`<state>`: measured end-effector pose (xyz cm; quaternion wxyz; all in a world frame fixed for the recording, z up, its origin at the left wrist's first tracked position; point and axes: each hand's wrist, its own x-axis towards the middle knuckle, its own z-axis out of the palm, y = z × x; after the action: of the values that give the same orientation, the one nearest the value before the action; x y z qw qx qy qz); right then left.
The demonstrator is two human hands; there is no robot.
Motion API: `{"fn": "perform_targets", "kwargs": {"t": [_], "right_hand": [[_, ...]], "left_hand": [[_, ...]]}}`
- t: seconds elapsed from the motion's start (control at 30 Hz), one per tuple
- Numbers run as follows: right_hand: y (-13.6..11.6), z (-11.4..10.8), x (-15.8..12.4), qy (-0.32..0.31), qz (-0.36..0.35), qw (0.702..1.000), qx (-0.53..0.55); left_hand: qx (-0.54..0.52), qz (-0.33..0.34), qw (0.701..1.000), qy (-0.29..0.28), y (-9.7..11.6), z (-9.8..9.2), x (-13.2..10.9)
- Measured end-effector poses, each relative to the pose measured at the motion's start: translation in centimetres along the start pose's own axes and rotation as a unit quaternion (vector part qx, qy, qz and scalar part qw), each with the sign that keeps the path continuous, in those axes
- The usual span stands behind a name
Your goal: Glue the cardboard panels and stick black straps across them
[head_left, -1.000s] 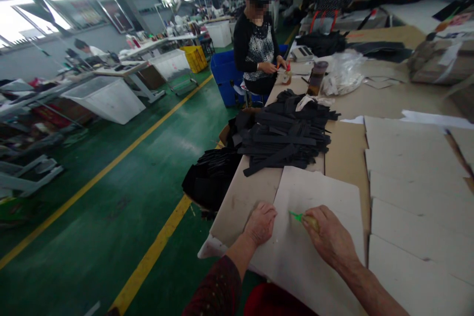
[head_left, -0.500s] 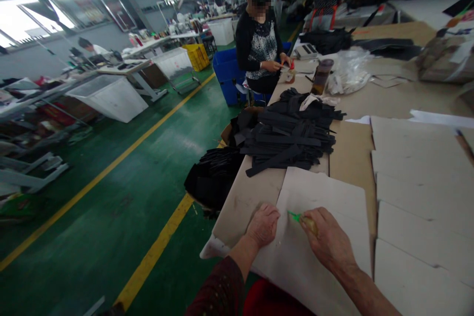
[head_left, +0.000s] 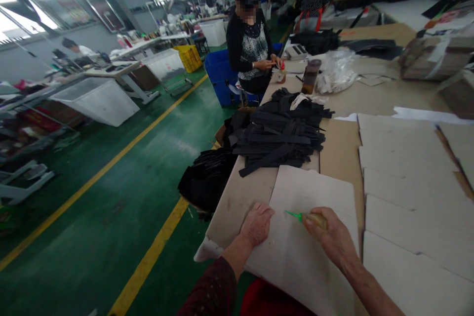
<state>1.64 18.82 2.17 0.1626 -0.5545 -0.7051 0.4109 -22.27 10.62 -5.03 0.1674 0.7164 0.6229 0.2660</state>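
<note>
My left hand (head_left: 256,224) rests on the left edge of a pale sheet (head_left: 314,187), with its fingers lying on the surface and holding nothing. My right hand (head_left: 335,237) is wrapped around a small yellowish squeeze bottle (head_left: 319,220) with a thin green nozzle (head_left: 294,215). The bottle is tilted over the middle of the sheet, nozzle pointing left toward my left hand. Whether the tip touches the sheet, I cannot tell. Just beyond the sheet lies a heap of black strips (head_left: 277,133).
Overlapping pale sheets (head_left: 403,192) cover the table to the right. Behind the strips stand a dark bottle (head_left: 311,76) and a clear plastic bag (head_left: 337,71). A co-worker (head_left: 252,42) sits at the table's far left side. A box of black pieces (head_left: 207,177) stands beside the table edge.
The bottle's nozzle has moved a little to the right, farther from my left hand. My left hand stays at the sheet's edge. The whole view has shifted slightly.
</note>
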Motion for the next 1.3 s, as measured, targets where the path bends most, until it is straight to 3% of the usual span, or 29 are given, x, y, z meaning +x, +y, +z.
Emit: {"fn": "perform_targets", "kwargs": {"t": [0.1, 0.27, 0.5, 0.63, 0.87, 0.93, 1.03, 1.13, 1.3], "right_hand": [[0.1, 0.8, 0.2, 0.017, -0.045, 0.999, -0.024], [-1.9, 1.7, 0.2, 0.003, -0.115, 0.989, -0.097], [-2.7, 0.6, -0.1, -0.022, -0.112, 0.984, -0.135], [-2.4, 1.0, 0.3, 0.002, -0.107, 0.987, -0.124], [-2.5, 1.4, -0.7, -0.018, -0.126, 0.986, -0.112], [-1.8, 0.8, -1.1, 0.002, -0.101, 0.992, -0.081], [-0.1, -0.8, -1.6, 0.046, 0.018, 0.998, 0.034], [2.1, -3.2, -2.5, 0.113, 0.136, 0.977, 0.122], [4.9, -7.1, -4.7, 0.185, 0.173, 0.964, 0.082]], "left_hand": [[-0.002, -0.001, 1.000, 0.005, -0.1, 0.1, 0.0], [0.001, 0.001, 1.000, 0.010, -0.1, 0.2, -0.1], [0.010, -0.001, 1.000, 0.008, 0.0, 0.1, 0.0], [0.018, -0.004, 1.000, 0.003, 0.1, 0.1, 0.0], [0.026, 0.002, 1.000, -0.005, -0.1, 0.1, 0.0], [0.030, 0.006, 1.000, -0.008, -0.2, 0.1, 0.0], [0.035, 0.011, 0.999, -0.012, -0.2, 0.2, 0.0], [0.036, 0.009, 0.999, -0.012, -0.2, 0.2, 0.0], [0.025, 0.007, 1.000, -0.005, -0.4, 0.3, 0.0]]}}
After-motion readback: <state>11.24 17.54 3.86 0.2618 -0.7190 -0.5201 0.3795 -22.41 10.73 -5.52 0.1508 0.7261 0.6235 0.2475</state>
